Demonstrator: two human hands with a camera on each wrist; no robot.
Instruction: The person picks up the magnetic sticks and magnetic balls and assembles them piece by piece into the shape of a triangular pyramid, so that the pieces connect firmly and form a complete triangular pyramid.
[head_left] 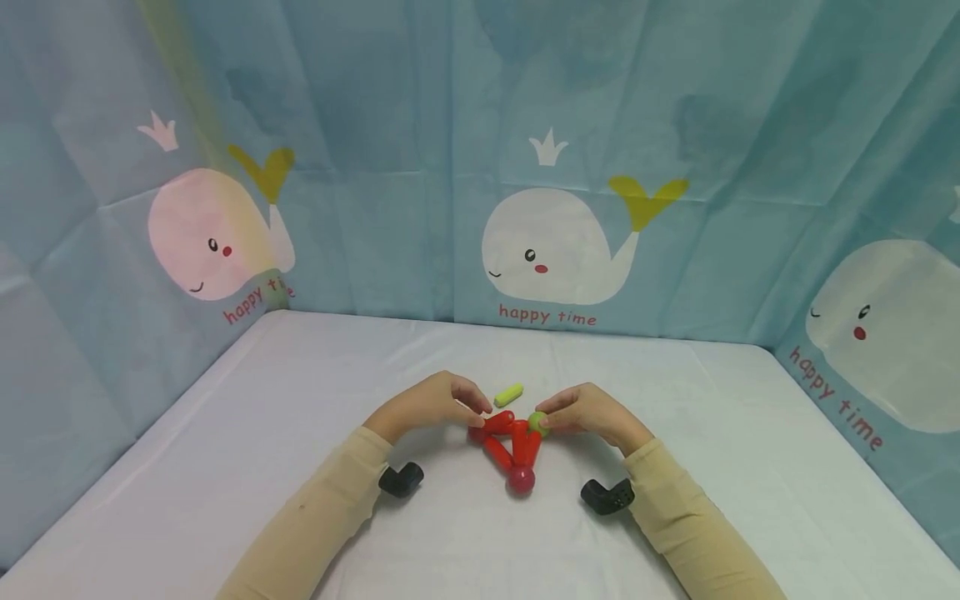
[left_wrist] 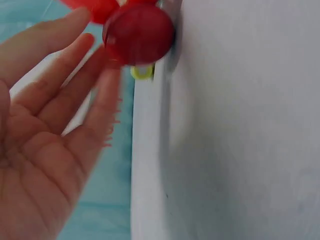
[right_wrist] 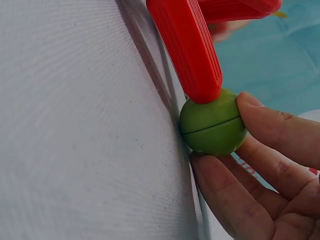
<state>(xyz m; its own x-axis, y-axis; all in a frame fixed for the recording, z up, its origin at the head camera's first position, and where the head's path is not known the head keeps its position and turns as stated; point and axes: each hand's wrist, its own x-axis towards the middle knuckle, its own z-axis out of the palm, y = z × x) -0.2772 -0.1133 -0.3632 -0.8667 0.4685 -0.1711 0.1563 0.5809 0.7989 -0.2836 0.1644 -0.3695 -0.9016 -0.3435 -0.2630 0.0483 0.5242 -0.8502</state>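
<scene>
Several red rods (head_left: pixel 497 454) and balls form a small frame on the white table. My right hand (head_left: pixel 588 412) pinches a green ball (right_wrist: pixel 212 125) between thumb and fingers; a red rod (right_wrist: pixel 187 50) meets this ball. Beside the left corner is my left hand (head_left: pixel 441 402), its fingers loosely extended around a dark red ball (left_wrist: pixel 140 35). The left wrist view is blurred, so I cannot tell whether the fingertips touch the ball or the rod. Another dark red ball (head_left: pixel 521 480) marks the near corner, where rods meet.
A loose yellow-green rod (head_left: pixel 509 395) lies just behind the frame. The white cloth-covered table (head_left: pixel 637 550) reaches back to a blue curtain (head_left: pixel 375 208) with whale prints. Black devices (head_left: pixel 402 480) are worn at both wrists.
</scene>
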